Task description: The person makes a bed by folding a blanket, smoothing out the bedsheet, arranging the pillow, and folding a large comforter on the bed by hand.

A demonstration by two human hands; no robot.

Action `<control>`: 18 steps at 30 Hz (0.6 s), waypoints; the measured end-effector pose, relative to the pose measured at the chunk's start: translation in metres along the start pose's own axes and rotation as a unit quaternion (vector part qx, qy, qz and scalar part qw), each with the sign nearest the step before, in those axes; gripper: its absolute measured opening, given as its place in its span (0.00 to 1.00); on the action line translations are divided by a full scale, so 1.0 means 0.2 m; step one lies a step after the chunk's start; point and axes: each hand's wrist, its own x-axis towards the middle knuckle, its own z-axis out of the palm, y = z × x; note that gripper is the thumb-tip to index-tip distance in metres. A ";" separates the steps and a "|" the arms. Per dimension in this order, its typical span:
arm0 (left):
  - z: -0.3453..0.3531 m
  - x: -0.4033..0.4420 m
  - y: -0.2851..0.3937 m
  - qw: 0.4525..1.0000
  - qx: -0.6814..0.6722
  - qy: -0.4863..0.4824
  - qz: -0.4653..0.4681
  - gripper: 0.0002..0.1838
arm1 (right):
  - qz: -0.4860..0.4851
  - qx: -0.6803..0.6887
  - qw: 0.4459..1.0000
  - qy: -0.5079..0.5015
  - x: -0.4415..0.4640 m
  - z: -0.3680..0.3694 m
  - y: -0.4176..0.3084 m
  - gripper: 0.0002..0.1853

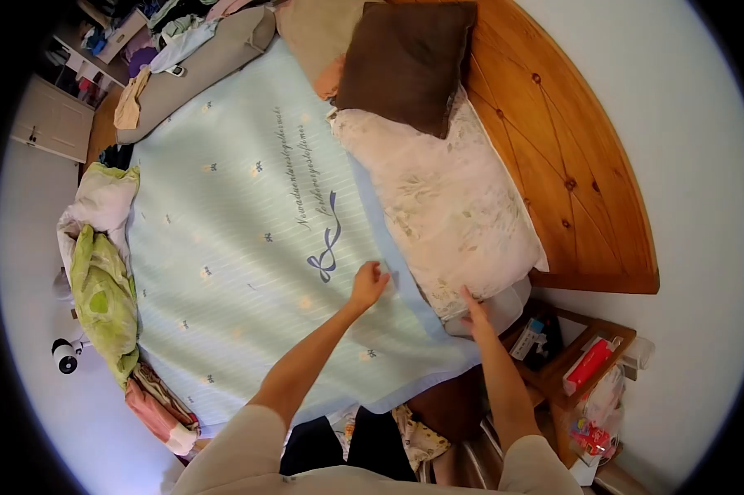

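Observation:
My left hand (369, 285) is over the pale green bed mat (248, 223), close to its blue border. Its fingers are curled in, and nothing shows in them. At the near end of the floral pillow (434, 198), my right hand (474, 317) has its fingers stretched out, with the fingertips at the pillow's corner. Whether they press on it I cannot tell. Dark lettering and a blue bow are printed on the mat beyond my left hand.
A brown cushion (405, 66) lies over the pillow's far end, against the wooden headboard (553, 157). A bedside table (566, 396) with a red box (590, 365) stands at the right. Green bedding (101, 289) is bunched at the left, and a grey bolster (199, 70) lies at the far edge.

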 end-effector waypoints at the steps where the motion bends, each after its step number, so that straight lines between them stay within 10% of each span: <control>1: 0.14 0.07 0.00 0.997 0.066 0.040 -0.024 0.22 | -0.001 0.002 1.000 -0.010 -0.01 0.03 -0.01 0.50; 6: 0.35 0.19 0.06 0.972 0.143 0.137 -0.124 0.30 | -0.127 0.233 0.960 -0.091 0.09 0.07 0.03 0.43; 12: 0.34 0.24 -0.22 0.950 0.287 0.090 0.081 0.26 | -0.072 0.431 0.864 -0.248 -0.53 -0.03 -0.52 0.32; 14: 0.44 0.37 -0.51 0.978 -0.201 0.043 -0.029 0.19 | -0.081 0.424 0.850 -0.303 -0.55 -0.04 -0.48 0.30; 15: 0.43 0.39 -0.48 0.841 -0.510 0.085 -0.156 0.18 | -0.088 0.411 0.840 -0.343 -0.48 -0.04 -0.33 0.29; 16: 0.47 0.45 -0.48 0.848 -0.508 0.074 -0.136 0.18 | -0.096 0.397 0.828 -0.383 -0.39 -0.06 -0.19 0.27; 18: 0.50 0.57 -0.60 0.861 -0.498 0.057 -0.090 0.20 | -0.271 -0.207 0.900 -0.273 -0.17 -0.10 0.10 0.29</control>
